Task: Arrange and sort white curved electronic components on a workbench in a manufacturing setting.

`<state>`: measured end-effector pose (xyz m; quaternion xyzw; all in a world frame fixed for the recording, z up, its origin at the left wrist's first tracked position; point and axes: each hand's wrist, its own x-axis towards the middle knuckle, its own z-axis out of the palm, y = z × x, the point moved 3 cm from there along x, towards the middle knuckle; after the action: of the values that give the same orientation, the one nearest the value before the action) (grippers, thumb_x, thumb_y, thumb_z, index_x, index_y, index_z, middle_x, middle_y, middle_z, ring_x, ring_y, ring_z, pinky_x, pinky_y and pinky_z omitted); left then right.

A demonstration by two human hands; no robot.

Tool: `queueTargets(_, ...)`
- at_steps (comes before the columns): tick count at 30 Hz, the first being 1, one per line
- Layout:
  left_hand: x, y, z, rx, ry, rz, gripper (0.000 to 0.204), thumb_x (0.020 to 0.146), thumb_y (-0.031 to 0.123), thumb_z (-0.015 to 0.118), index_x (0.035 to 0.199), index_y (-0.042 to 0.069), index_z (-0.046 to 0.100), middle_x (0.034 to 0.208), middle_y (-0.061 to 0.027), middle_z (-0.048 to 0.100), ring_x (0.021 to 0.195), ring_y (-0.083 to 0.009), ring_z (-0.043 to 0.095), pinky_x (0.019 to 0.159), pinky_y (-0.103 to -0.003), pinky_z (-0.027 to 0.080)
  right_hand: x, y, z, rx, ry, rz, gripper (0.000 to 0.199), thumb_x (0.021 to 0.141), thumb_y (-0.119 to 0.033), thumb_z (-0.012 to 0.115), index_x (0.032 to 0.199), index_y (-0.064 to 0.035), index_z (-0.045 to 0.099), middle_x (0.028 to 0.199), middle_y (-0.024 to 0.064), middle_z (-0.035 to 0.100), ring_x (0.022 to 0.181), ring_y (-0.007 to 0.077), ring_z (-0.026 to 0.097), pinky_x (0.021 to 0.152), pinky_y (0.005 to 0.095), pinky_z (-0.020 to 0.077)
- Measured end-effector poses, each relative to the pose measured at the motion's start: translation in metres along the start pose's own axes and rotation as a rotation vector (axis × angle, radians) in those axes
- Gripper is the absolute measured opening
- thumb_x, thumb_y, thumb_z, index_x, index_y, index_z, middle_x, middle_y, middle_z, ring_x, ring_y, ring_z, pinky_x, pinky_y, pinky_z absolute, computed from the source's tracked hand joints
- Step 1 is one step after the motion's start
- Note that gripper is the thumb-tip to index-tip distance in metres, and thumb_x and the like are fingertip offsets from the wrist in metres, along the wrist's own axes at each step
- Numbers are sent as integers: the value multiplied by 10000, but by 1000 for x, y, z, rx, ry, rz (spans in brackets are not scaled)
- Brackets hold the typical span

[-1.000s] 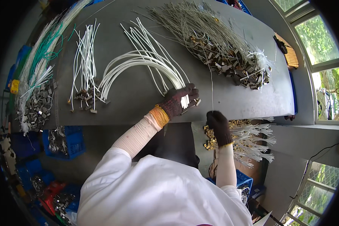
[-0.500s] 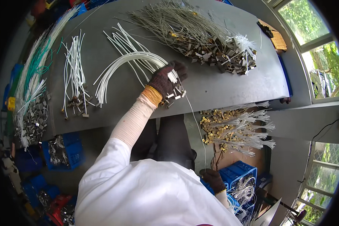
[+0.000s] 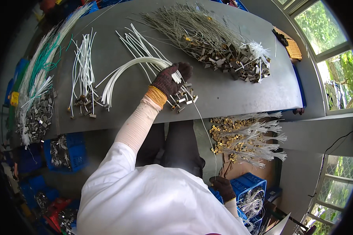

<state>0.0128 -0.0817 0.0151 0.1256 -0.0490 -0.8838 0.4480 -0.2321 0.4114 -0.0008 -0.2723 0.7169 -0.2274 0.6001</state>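
My left hand [image 3: 166, 81], in a dark glove with an orange cuff, is closed around a bundle of white cables [image 3: 135, 62] over the table. The bundle arches out to the left, and small metal end pieces [image 3: 181, 102] lie just below the hand. From beside that hand a thin pale wire [image 3: 208, 135] runs down past the table edge to my right hand [image 3: 224, 188]. That hand, also gloved, is low by my right side with its fingers closed on the wire's lower end.
White cables [image 3: 83, 64] with metal ends lie to the left. Behind is a large heap of grey wires [image 3: 200, 27] with metal end pieces. White and green wires [image 3: 47, 58] line the far left. Brass-ended bundles [image 3: 251, 137] lie beyond the table's near edge, above a blue crate [image 3: 249, 182].
The view has shifted slightly. Both hands keep their grips and almost their places; the metal ends under my left hand show more spread out.
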Motion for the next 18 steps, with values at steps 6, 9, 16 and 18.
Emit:
queueTargets(6,-6,-1,6,39,65,-8,233,957,170,594,1128,21,650,1164,-154,673,1109,-302,639,1013,-481,503,2,-4,2,3,-8,-90,175,871,-116,644,1007,-53,733,745,8,604,672,87,521,625,256,440)
queueTargets(9,-10,-2,7,66,63,-56,247,949,202,609,1135,45,654,1165,-148,675,1102,-322,639,1013,-498,495,4,2,0,23,-2,-7,178,865,-123,659,1011,-58,737,745,3,606,672,87,521,624,256,441)
queueTargets(16,-52,-30,21,26,-65,-196,231,972,185,576,1174,83,621,1220,-143,644,1193,-372,584,1018,-569,471,38,-18,6,71,-38,63,208,879,-203,697,1012,-49,742,728,-21,606,652,80,518,613,249,431)
queueTargets(18,-61,-37,15,34,-140,-207,254,978,215,584,1191,80,607,1249,-141,627,1217,-379,563,1031,-566,457,53,-51,14,80,-125,130,195,887,-234,703,962,-57,737,711,-24,601,620,70,510,575,237,411)
